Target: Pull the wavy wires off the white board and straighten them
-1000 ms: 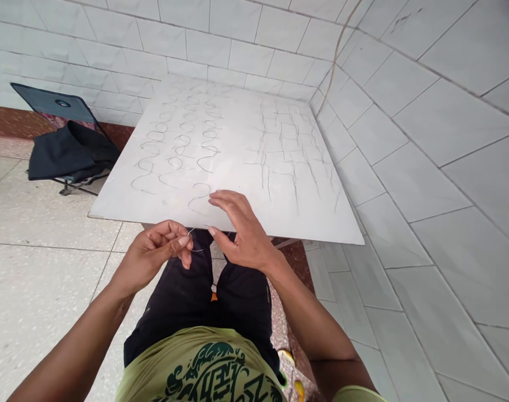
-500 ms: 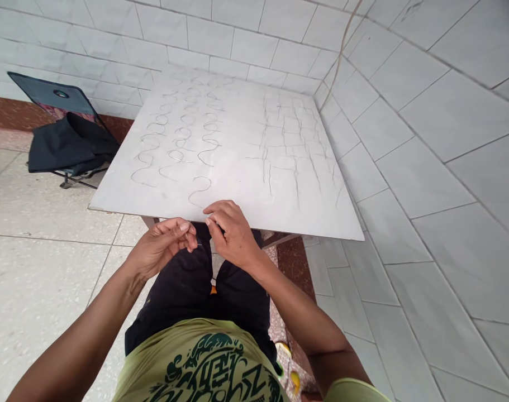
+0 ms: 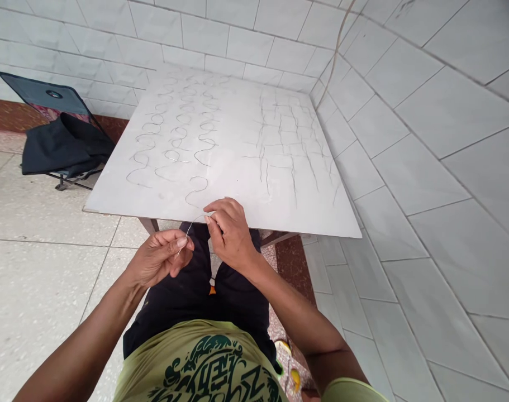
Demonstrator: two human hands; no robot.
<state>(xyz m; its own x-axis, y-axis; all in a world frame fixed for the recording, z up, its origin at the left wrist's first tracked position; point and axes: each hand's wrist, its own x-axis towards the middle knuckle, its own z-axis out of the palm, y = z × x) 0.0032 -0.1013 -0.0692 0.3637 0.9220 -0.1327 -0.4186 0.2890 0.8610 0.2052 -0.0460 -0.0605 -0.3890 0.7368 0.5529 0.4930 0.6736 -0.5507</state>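
A thin piece of wire (image 3: pixel 189 226) is stretched in a slight bend between my two hands, just off the table's front edge. My left hand (image 3: pixel 160 255) pinches it between thumb and fingers, and a short end sticks out below the thumb. The other end runs to the thumb and fingertips of my right hand (image 3: pixel 232 231), which are closed on it over the edge. Right beyond my hands, an S-shaped wire (image 3: pixel 199 190) lies on the white tabletop (image 3: pixel 237 201).
Rows of curved wires (image 3: pixel 153 128) cover the table's left side. Several straighter wires (image 3: pixel 281 128) lie crisscrossed on the right. Tiled walls (image 3: pixel 426 178) border the table behind and at right. A folding chair (image 3: pixel 65 89) with dark cloth (image 3: pixel 65 145) stands at left.
My left hand has moved slightly down and left, and its fingers have shifted on the wire. More wire now shows between the hands. My right hand has barely moved.
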